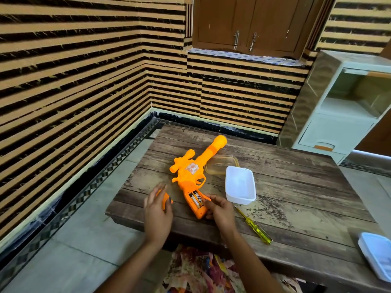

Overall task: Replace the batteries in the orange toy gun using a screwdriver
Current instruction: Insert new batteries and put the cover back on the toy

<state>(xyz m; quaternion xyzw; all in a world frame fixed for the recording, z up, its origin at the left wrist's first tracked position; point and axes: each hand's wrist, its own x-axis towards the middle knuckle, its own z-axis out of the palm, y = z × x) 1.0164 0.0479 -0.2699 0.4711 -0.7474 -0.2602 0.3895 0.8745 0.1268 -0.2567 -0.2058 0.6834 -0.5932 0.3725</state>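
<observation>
The orange toy gun (191, 172) lies on the wooden table (285, 187), barrel pointing away to the right. Its grip faces me with the battery compartment open, and batteries (196, 200) show inside. My left hand (157, 206) holds the orange battery cover (164, 200) just left of the grip, thumb curled round it, fingers stretched out. My right hand (220, 210) grips the lower right side of the gun's handle with curled fingers. A yellow-handled screwdriver (255, 227) lies on the table right of my right hand.
An open white plastic box (240, 186) stands right of the gun, with a clear amber lid (222, 164) behind it. Another white container (377, 253) sits at the table's right edge. A white cabinet (338, 106) stands behind. Striped walls surround the table.
</observation>
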